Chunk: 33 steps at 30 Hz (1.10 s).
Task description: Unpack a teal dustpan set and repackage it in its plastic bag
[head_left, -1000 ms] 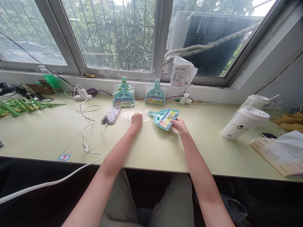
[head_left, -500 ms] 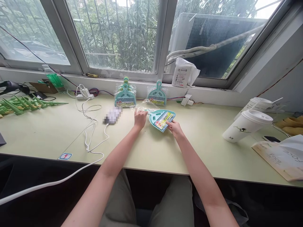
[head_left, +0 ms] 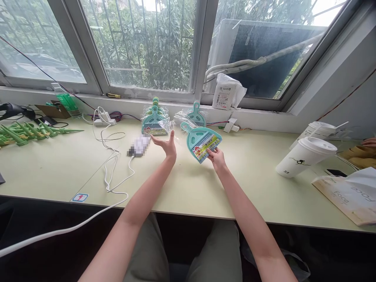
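My right hand [head_left: 216,157] grips the lower edge of a teal dustpan and brush set [head_left: 202,141] in clear wrap, which is tilted with its handle up and to the left. My left hand [head_left: 168,147] is apart from it, fingers spread, with nothing held. Behind my left hand, several wrapped sets [head_left: 154,122] lean in a stack against the wall below the window. Another wrapped set [head_left: 196,115] leans there, partly hidden behind the held one.
Left: white cable [head_left: 110,172], power strip [head_left: 105,122], blurred device [head_left: 139,145], green spiky pieces [head_left: 26,133] and a bottle [head_left: 67,102]. Right: white cups [head_left: 307,156], tissue pack [head_left: 348,196] and part of another person's hand [head_left: 369,142]. A tissue box [head_left: 225,96] sits on the sill.
My left hand has let go of the handle end, moved slightly left and spread its fingers. The set in my right hand is raised, its handle swung upward. Another person's hand has appeared at the right edge.
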Tool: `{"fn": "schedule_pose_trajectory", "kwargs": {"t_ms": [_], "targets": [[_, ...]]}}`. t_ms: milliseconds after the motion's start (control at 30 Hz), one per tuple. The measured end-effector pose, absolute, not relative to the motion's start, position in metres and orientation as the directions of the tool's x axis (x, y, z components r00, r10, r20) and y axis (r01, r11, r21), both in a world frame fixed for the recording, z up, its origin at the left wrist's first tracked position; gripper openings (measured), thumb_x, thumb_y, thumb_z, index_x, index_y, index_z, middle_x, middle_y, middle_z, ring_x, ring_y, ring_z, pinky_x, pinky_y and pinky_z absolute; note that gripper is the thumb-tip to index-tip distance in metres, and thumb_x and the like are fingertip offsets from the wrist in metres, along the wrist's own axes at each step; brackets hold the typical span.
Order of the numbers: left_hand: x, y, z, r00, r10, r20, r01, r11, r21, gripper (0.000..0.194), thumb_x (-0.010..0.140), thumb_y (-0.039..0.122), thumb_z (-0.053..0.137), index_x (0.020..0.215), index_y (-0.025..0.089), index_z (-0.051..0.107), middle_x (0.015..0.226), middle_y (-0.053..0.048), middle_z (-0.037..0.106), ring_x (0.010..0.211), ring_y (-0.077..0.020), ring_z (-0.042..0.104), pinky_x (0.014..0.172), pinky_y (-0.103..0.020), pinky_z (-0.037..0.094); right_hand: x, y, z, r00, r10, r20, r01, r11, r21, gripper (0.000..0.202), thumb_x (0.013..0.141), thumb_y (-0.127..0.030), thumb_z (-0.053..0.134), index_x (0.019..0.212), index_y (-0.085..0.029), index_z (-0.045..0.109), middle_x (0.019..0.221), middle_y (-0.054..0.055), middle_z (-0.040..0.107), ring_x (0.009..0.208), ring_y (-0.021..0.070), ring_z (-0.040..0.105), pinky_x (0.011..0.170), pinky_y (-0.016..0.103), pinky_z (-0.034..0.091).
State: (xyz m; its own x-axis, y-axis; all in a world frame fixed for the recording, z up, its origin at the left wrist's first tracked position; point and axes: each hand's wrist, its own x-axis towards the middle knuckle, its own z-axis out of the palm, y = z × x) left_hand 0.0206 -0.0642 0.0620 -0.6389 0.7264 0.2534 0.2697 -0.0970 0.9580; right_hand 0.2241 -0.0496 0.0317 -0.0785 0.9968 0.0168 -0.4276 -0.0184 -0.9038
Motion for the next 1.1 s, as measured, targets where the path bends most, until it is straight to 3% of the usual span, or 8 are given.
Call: {"fn": "schedule_pose_trajectory", "kwargs": {"t_ms": [100, 200, 300, 433, 600, 700, 867, 1100], "targets": [[0.018, -0.053, 0.058, -0.374, 0.920, 0.120, -0.267, -0.231, 0.935, 0.061, 0.084, 0.050, 0.057, 0.135, 0.020, 0.039, 0.128, -0.013, 0.054, 0.122, -0.0235, 0.052, 0.098, -0.036, 0.043, 0.223, -0.050, 0.029, -0.075, 0.997, 0.026, -0.442, -0.010, -0.897, 0.033, 0.063, -0.018, 0.079, 0.091, -0.017, 0.062, 0.098, 0.006, 0.070, 0.093, 0.0213, 0.068, 0.085, 0.036, 0.059], [0.027, -0.048, 0.049, -0.149, 0.984, 0.099, -0.511, -0.162, 0.844, 0.053, 0.076, 0.035, 0.069, 0.123, 0.018, 0.052, 0.106, -0.008, 0.066, 0.097, -0.0189, 0.064, 0.088, -0.031, 0.048, 0.224, -0.047, 0.026, -0.092, 0.996, 0.021, -0.438, -0.021, -0.899, 0.036, 0.062, -0.020, 0.081, 0.092, -0.018, 0.063, 0.096, 0.005, 0.071, 0.090, 0.0212, 0.069, 0.085, 0.037, 0.060], [0.038, -0.049, 0.042, -0.129, 0.989, 0.067, -0.540, -0.127, 0.832, 0.051, 0.074, 0.027, 0.069, 0.122, 0.020, 0.054, 0.094, -0.003, 0.068, 0.085, -0.0151, 0.064, 0.082, -0.029, 0.048, 0.225, -0.044, 0.023, -0.092, 0.995, 0.035, -0.443, -0.010, -0.896, 0.036, 0.062, -0.022, 0.081, 0.093, -0.018, 0.064, 0.098, 0.005, 0.071, 0.090, 0.0209, 0.069, 0.086, 0.037, 0.059], [0.042, -0.053, 0.042, -0.062, 0.995, 0.082, -0.495, -0.102, 0.863, 0.068, 0.073, 0.027, 0.070, 0.135, 0.026, 0.043, 0.100, -0.003, 0.068, 0.085, -0.0152, 0.065, 0.084, -0.032, 0.049, 0.225, -0.044, 0.023, -0.049, 0.998, 0.037, -0.480, 0.009, -0.877, 0.032, 0.063, -0.023, 0.080, 0.091, -0.017, 0.065, 0.101, 0.006, 0.071, 0.096, 0.0213, 0.068, 0.090, 0.036, 0.058], [0.042, -0.055, 0.047, 0.100, 0.993, 0.067, -0.442, -0.016, 0.897, 0.073, 0.076, 0.043, 0.065, 0.142, 0.029, 0.037, 0.116, -0.006, 0.065, 0.093, -0.0213, 0.066, 0.086, -0.041, 0.050, 0.226, -0.043, 0.023, 0.003, 0.999, 0.044, -0.529, 0.038, -0.848, 0.031, 0.064, -0.022, 0.079, 0.091, -0.017, 0.064, 0.102, 0.006, 0.071, 0.101, 0.0220, 0.066, 0.092, 0.036, 0.056], [0.041, -0.053, 0.045, 0.042, 0.999, 0.033, -0.439, -0.011, 0.898, 0.065, 0.079, 0.045, 0.059, 0.139, 0.027, 0.042, 0.113, -0.006, 0.066, 0.092, -0.0212, 0.065, 0.084, -0.038, 0.051, 0.228, -0.041, 0.025, -0.042, 0.998, 0.045, -0.501, 0.018, -0.865, 0.031, 0.064, -0.021, 0.079, 0.091, -0.017, 0.065, 0.101, 0.007, 0.071, 0.097, 0.0223, 0.067, 0.091, 0.037, 0.057], [0.035, -0.051, 0.041, -0.048, 0.993, 0.106, -0.461, -0.116, 0.880, 0.060, 0.077, 0.033, 0.063, 0.135, 0.031, 0.047, 0.103, -0.001, 0.069, 0.083, -0.0157, 0.065, 0.078, -0.031, 0.052, 0.229, -0.042, 0.029, -0.159, 0.985, 0.065, -0.417, -0.007, -0.909, 0.033, 0.063, -0.021, 0.080, 0.093, -0.016, 0.065, 0.101, 0.008, 0.071, 0.094, 0.0229, 0.068, 0.088, 0.040, 0.058], [0.018, -0.050, 0.049, -0.054, 0.989, 0.141, -0.532, -0.148, 0.834, 0.065, 0.082, 0.030, 0.060, 0.143, 0.033, 0.037, 0.122, -0.003, 0.064, 0.105, -0.0198, 0.063, 0.090, -0.034, 0.045, 0.236, -0.042, 0.032, -0.012, 0.997, 0.072, -0.472, 0.058, -0.880, 0.031, 0.065, -0.021, 0.078, 0.093, -0.017, 0.064, 0.101, 0.006, 0.070, 0.093, 0.0208, 0.068, 0.090, 0.038, 0.057]]}}
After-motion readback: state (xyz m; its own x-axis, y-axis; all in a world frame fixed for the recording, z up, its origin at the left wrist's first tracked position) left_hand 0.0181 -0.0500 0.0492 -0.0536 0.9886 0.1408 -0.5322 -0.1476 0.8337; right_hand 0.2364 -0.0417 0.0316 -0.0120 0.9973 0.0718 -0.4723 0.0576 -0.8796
